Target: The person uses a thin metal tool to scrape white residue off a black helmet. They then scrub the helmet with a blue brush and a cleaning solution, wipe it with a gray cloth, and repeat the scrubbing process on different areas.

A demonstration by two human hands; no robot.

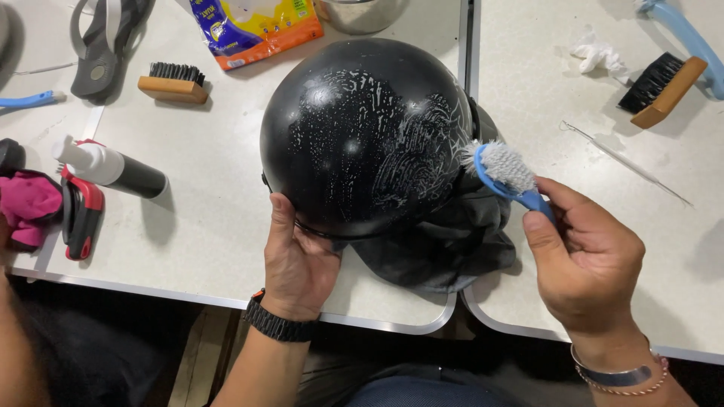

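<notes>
Two hands work the helmet, which sits on a cloth at the table edge: left hand cupped against its near rim, right hand closed on a brush at the helmet's right side. Soapy and round, it could slip from that light hold and roll off.

A glossy plastic pouch in yellow, blue and orange lies flat at the table's far edge, well beyond the fingers of the left hand. Its top is cut off by the frame. It sits far left of the right hand.
</notes>
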